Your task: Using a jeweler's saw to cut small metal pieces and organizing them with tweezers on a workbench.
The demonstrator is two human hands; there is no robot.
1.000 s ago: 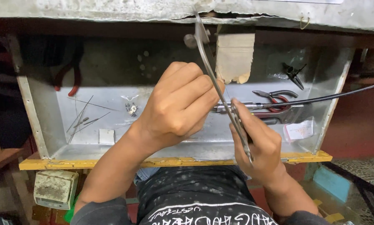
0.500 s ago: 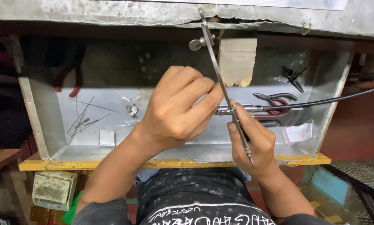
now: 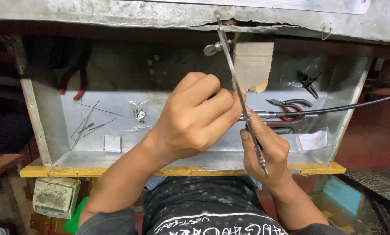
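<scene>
metal made up most of what lay under my hands: a long thin steel tool [image 3: 236, 87] ran from the underside of the table [image 3: 116, 15] down to my right hand [image 3: 264, 150]. my right hand was closed around the lower end of that tool, with the pointed tip showing below the fingers. my left hand [image 3: 195, 115] was curled in a loose fist just beside it, the fingertips pinched together at the tool's shaft; what they pinched, if anything, could not be made out. a black cable with a metal end piece [image 3: 334, 109] came in from the right and met the tool at the point where both hands closed. a small round knob [image 3: 210, 49] sat on the tool near its upper end.

under the hands stood an open metal tray [image 3: 43, 126] with a yellow front edge. inside it, to the left, lay thin wire rods [image 3: 86, 124], a small clear bag [image 3: 138, 114] and a white square piece [image 3: 113, 143]. to the right lay red-handled pliers [image 3: 290, 106] and a white paper slip [image 3: 312, 140].
</scene>
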